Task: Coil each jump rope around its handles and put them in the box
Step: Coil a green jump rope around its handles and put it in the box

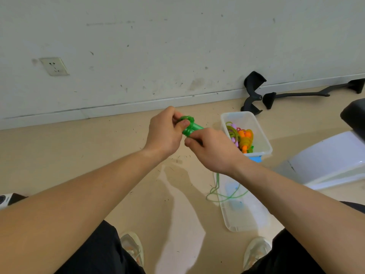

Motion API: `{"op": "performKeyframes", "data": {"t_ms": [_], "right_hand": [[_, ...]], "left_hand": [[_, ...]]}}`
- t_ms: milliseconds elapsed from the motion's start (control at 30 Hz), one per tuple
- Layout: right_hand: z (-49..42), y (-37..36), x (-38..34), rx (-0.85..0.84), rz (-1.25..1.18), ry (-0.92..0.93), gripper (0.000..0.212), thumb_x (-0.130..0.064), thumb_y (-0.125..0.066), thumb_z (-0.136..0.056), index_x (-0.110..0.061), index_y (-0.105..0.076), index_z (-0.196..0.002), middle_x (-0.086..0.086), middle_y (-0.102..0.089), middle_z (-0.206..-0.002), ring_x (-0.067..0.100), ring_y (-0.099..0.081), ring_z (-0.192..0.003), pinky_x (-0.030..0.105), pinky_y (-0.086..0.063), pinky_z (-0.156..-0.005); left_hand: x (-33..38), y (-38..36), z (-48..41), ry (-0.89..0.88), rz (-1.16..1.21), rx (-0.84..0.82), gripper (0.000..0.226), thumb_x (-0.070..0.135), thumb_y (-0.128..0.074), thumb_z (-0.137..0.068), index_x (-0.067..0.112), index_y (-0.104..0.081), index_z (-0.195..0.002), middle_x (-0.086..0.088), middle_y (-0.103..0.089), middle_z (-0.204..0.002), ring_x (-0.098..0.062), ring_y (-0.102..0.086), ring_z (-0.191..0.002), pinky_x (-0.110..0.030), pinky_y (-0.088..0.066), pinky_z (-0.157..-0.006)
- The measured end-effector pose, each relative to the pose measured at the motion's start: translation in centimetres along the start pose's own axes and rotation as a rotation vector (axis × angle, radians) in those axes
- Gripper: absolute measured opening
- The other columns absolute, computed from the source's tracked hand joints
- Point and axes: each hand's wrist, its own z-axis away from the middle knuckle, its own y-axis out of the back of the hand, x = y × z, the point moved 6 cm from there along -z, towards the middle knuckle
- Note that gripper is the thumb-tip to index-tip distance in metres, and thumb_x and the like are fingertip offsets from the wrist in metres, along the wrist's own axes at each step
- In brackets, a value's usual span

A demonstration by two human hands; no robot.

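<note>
Two hands on green rope, box part loaded

Left hand [165,133] pinched the wrapped end of the green plastic jump rope handles [194,127], thumb on top, fingers curled behind. A few turns of cord sat round that end. Right hand [213,149] gripped the other end of the handles, fingers curled under. Handles were in the air, tilted, over the beige floor [118,165], just left of the box.

Loose thin green cord [217,180] hung down from under the right hand. Its slack lay in open loops, partly on the floor and partly across the clear flat plastic lid [246,218], which lay on the floor near the right foot.

Translucent white rectangular plastic box [261,133] stood on the floor beyond the lid, lid off. Inside: a bundle of other ropes [242,138] in yellow-green, orange and purple, piled toward the near end. A small blue piece [256,159] showed under the box's near edge; couldn't tell what it was.

Rest: black chair parts [254,91] lay against the skirting, a white wall socket [54,66] sat far left, a white curved object [325,161] was at right, and pale sneakers [132,246] stood at the bottom.
</note>
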Motion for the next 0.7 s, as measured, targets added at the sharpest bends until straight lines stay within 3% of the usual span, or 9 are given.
{"op": "performKeyframes", "data": {"t_ms": [100, 167, 233, 300, 367, 433, 600, 700], "right_hand": [[-0.5, 2.2, 0.8, 0.06, 0.132, -0.002, 0.037, -0.035, -0.053, -0.098, -0.028, -0.049, -0.062, -0.007, -0.049, -0.057, 0.019, -0.049, -0.061, 0.033, -0.037, -0.054], [-0.8, 3.4, 1.6, 0.076, 0.139, 0.006, 0.02, -0.037, -0.059, -0.094, -0.029, -0.067, -0.078, -0.008, -0.059, -0.066, 0.017, -0.055, -0.068, 0.031, -0.04, -0.058], [-0.9, 4.0, 2.1, 0.078, 0.099, 0.031, 0.012, -0.039, -0.066, -0.09, -0.029, -0.072, -0.085, -0.006, -0.066, -0.073, 0.013, -0.058, -0.071, 0.032, -0.046, -0.064], [-1.0, 4.4, 2.5, 0.072, 0.051, 0.053, 0.01, -0.038, -0.07, -0.088, -0.03, -0.072, -0.082, -0.008, -0.066, -0.072, 0.003, -0.056, -0.067, 0.027, -0.043, -0.063], [-0.9, 5.0, 2.9, 0.091, 0.008, 0.051, 0.011, -0.035, -0.072, -0.089, -0.03, -0.07, -0.079, -0.014, -0.062, -0.068, -0.006, -0.053, -0.064, 0.012, -0.035, -0.058], [-0.8, 5.6, 3.3, 0.113, -0.07, 0.026, 0.012, -0.031, -0.072, -0.09, -0.026, -0.07, -0.079, -0.017, -0.058, -0.061, -0.008, -0.052, -0.061, 0.008, -0.038, -0.059], [-0.4, 4.2, 4.1, -0.037, -0.352, -0.053, 0.026, -0.024, -0.059, -0.1, -0.008, -0.067, -0.081, -0.014, -0.048, -0.048, 0.001, -0.044, -0.042, 0.011, -0.034, -0.04], [-0.6, 2.6, 4.8, -0.096, -0.475, -0.093, 0.032, -0.023, -0.059, -0.099, -0.008, -0.059, -0.071, -0.003, -0.045, -0.058, 0.006, -0.04, -0.052, 0.016, -0.035, -0.05]], "left_hand": [[0.5, -0.1, -0.2, -0.049, -0.03, -0.068, 0.023, 0.017, -0.071, -0.09, 0.028, -0.056, -0.077, 0.009, -0.065, -0.079, -0.016, -0.066, -0.077, -0.035, -0.056, -0.075], [0.8, -0.2, -0.2, -0.071, -0.069, -0.151, 0.021, 0.019, -0.072, -0.09, 0.029, -0.058, -0.077, 0.009, -0.066, -0.078, -0.014, -0.066, -0.076, -0.03, -0.054, -0.072], [1.3, -0.5, -0.1, -0.095, -0.102, -0.235, 0.014, 0.02, -0.073, -0.089, 0.026, -0.064, -0.08, 0.008, -0.067, -0.076, -0.013, -0.066, -0.073, -0.025, -0.053, -0.069], [1.6, -0.6, -0.2, -0.093, -0.071, -0.305, 0.011, 0.018, -0.074, -0.088, 0.023, -0.066, -0.082, 0.004, -0.068, -0.076, -0.014, -0.067, -0.07, -0.025, -0.055, -0.068], [1.6, -0.6, -0.2, -0.048, 0.052, -0.405, 0.009, 0.012, -0.072, -0.089, 0.017, -0.067, -0.084, -0.004, -0.07, -0.08, -0.019, -0.07, -0.073, -0.028, -0.058, -0.07], [1.7, -0.3, -0.2, 0.014, 0.197, -0.496, 0.006, 0.008, -0.068, -0.091, 0.012, -0.067, -0.087, -0.01, -0.071, -0.085, -0.02, -0.07, -0.078, -0.027, -0.06, -0.07], [1.5, -0.3, 0.6, 0.131, 0.387, -0.582, 0.006, 0.007, -0.063, -0.093, 0.008, -0.064, -0.087, -0.004, -0.071, -0.08, -0.013, -0.069, -0.072, -0.021, -0.057, -0.065], [1.4, -0.2, 0.6, 0.187, 0.511, -0.528, 0.013, 0.007, -0.06, -0.095, 0.01, -0.063, -0.082, -0.005, -0.07, -0.08, -0.015, -0.07, -0.073, -0.021, -0.057, -0.065]]}}
